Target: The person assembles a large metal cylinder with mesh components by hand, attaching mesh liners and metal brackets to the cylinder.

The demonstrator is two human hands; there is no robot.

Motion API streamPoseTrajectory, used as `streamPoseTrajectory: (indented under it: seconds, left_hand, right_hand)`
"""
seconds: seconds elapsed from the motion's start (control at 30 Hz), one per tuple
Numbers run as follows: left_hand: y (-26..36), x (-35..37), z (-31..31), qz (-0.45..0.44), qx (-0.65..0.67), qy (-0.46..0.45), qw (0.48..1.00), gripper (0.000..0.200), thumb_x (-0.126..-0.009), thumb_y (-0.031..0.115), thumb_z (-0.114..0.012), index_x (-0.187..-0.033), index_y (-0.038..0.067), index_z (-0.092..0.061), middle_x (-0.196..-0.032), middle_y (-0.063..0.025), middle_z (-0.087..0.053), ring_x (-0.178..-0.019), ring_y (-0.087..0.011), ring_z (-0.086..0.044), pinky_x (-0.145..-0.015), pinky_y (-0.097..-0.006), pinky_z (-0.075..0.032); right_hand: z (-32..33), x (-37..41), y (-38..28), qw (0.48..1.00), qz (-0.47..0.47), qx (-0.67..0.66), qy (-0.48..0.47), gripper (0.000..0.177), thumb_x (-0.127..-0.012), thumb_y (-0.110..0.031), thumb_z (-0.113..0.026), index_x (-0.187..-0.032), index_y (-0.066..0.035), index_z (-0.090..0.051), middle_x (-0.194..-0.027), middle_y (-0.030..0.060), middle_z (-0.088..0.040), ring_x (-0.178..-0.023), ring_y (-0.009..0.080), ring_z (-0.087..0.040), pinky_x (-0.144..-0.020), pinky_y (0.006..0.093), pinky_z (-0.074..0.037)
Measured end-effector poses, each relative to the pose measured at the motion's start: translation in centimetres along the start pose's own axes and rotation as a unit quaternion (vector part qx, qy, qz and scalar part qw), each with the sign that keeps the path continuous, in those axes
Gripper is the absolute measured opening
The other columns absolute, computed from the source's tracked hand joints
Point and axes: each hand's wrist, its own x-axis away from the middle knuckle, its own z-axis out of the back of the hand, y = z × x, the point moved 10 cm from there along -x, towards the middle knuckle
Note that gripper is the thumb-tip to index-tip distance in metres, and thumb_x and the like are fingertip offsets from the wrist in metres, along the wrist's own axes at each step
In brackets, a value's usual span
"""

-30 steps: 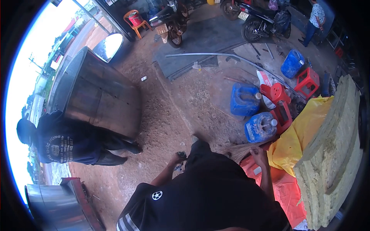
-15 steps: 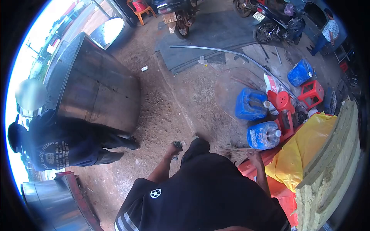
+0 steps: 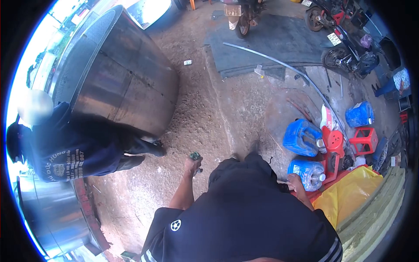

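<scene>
My left hand (image 3: 193,166) is closed around a small green object (image 3: 195,156), too small to identify, held out over the dirt floor. On the other side of my body, my right hand (image 3: 296,181) is beside a blue jug (image 3: 307,174); its fingers are curled, and what they hold, if anything, is too unclear to name. Another blue jug (image 3: 301,137) lies just beyond. Both my feet are on the ground between my hands.
A large metal cylinder (image 3: 126,74) stands at the left, with a person in dark clothes (image 3: 87,148) beside it. Red stools (image 3: 365,139), a yellow sheet (image 3: 349,192) and thick yellowish slabs (image 3: 379,209) are at the right. Motorbikes (image 3: 349,56) stand farther back.
The view has shifted, and I have moved forward nearer the jugs. The straw-like bundle seen by my right hand earlier no longer shows clearly. My left hand still holds the green object.
</scene>
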Motion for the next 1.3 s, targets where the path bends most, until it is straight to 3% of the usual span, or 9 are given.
streamPoseTrajectory:
  seconds: [0.07,0.23,0.33,0.4,0.47,0.6,0.93,1.13,1.3]
  left_hand:
    - [-2.6,-4.2,0.6,-0.09,-0.239,0.008,0.967,0.024,-0.076,0.031,-0.075,-0.073,0.009,-0.064,-0.066,-0.006,-0.066,-0.053,-0.0161,-0.061,-0.054,-0.0355,-0.052]
    - [1.3,-4.4,5.3,-0.029,-0.32,0.124,0.939,0.03,-0.078,0.035,-0.072,-0.082,0.006,-0.069,-0.086,-0.0131,-0.075,-0.082,-0.0323,-0.074,-0.07,-0.0452,-0.056]
    - [3.5,-7.2,11.4,-0.013,-0.051,0.27,0.961,0.03,-0.081,0.034,-0.071,-0.083,0.004,-0.069,-0.085,-0.0157,-0.074,-0.082,-0.0332,-0.073,-0.073,-0.0447,-0.057]
    - [9.5,-8.8,13.8,-0.086,0.043,0.274,0.957,0.032,-0.083,0.033,-0.071,-0.086,0.002,-0.07,-0.084,-0.016,-0.074,-0.08,-0.03,-0.072,-0.075,-0.0422,-0.056]
    - [14.0,-12.8,17.6,-0.306,0.035,0.331,0.892,0.036,-0.081,0.033,-0.077,-0.09,-0.001,-0.07,-0.084,-0.0131,-0.074,-0.077,-0.0248,-0.07,-0.074,-0.0395,-0.054]
    - [28.4,-11.0,22.6,-0.186,0.091,0.392,0.897,0.036,-0.083,0.032,-0.078,-0.093,-0.001,-0.069,-0.084,-0.0065,-0.072,-0.078,-0.0168,-0.066,-0.075,-0.0353,-0.053]
    - [54.7,-11.0,39.8,-0.301,0.069,0.533,0.788,0.031,-0.085,0.028,-0.081,-0.098,0.001,-0.072,-0.085,-0.0033,-0.07,-0.08,-0.0136,-0.063,-0.077,-0.0307,-0.05]
    - [68.5,-15.7,50.8,-0.245,-0.081,0.579,0.773,0.056,-0.079,0.051,-0.078,-0.108,0.003,-0.074,-0.102,-0.019,-0.075,-0.099,-0.0335,-0.071,-0.092,-0.041,-0.051]
    - [73.5,-22.4,57.7,-0.148,-0.13,0.617,0.762,0.064,-0.08,0.06,-0.073,-0.117,0.007,-0.074,-0.121,-0.0209,-0.071,-0.12,-0.0379,-0.064,-0.104,-0.0444,-0.047]
  right_hand:
    - [-0.5,-2.3,-5.0,0.999,0.038,0.028,0.003,0.024,-0.09,-0.015,-0.071,-0.111,-0.003,-0.07,-0.09,0.006,-0.069,-0.073,0.0199,-0.066,-0.056,0.0346,-0.053]
    - [-3.7,-8.9,-18.2,0.993,0.108,0.036,-0.021,0.025,-0.09,-0.016,-0.07,-0.11,-0.002,-0.071,-0.086,0.0083,-0.07,-0.068,0.0184,-0.066,-0.058,0.0316,-0.052]
    - [-6.0,-12.8,-26.7,0.984,0.168,0.066,-0.01,0.028,-0.091,-0.017,-0.071,-0.113,-0.002,-0.069,-0.087,0.0087,-0.071,-0.067,0.0169,-0.066,-0.056,0.0298,-0.051]
    - [-7.5,-14.7,-30.9,0.982,0.178,0.061,-0.013,0.03,-0.091,-0.019,-0.071,-0.116,-0.003,-0.068,-0.086,0.0074,-0.07,-0.067,0.0153,-0.065,-0.054,0.0292,-0.049]
    - [-9.1,-16.8,-34.0,0.983,0.167,0.063,-0.039,0.028,-0.091,-0.017,-0.07,-0.116,-0.003,-0.068,-0.084,0.0058,-0.069,-0.065,0.0147,-0.063,-0.052,0.0294,-0.047]
    - [-9.9,-19.3,-40.3,0.986,0.149,0.067,-0.027,0.023,-0.092,-0.016,-0.068,-0.113,-0.005,-0.067,-0.08,0.0039,-0.066,-0.06,0.0143,-0.06,-0.048,0.03,-0.043]
    - [-9.5,-24.0,-52.1,0.988,0.117,0.103,-0.02,0.024,-0.093,-0.016,-0.064,-0.116,-0.011,-0.066,-0.083,0.0018,-0.065,-0.063,0.0124,-0.061,-0.046,0.0263,-0.041]
    - [-13.0,-26.9,-55.9,0.99,0.107,0.088,-0.016,0.029,-0.093,-0.021,-0.066,-0.12,-0.011,-0.065,-0.086,0.0026,-0.067,-0.066,0.015,-0.064,-0.047,0.029,-0.043]
    - [-15.2,-28.5,-59.2,0.99,0.102,0.093,0.009,0.032,-0.093,-0.023,-0.066,-0.122,-0.01,-0.065,-0.085,0.0042,-0.069,-0.065,0.0165,-0.065,-0.049,0.0309,-0.046]
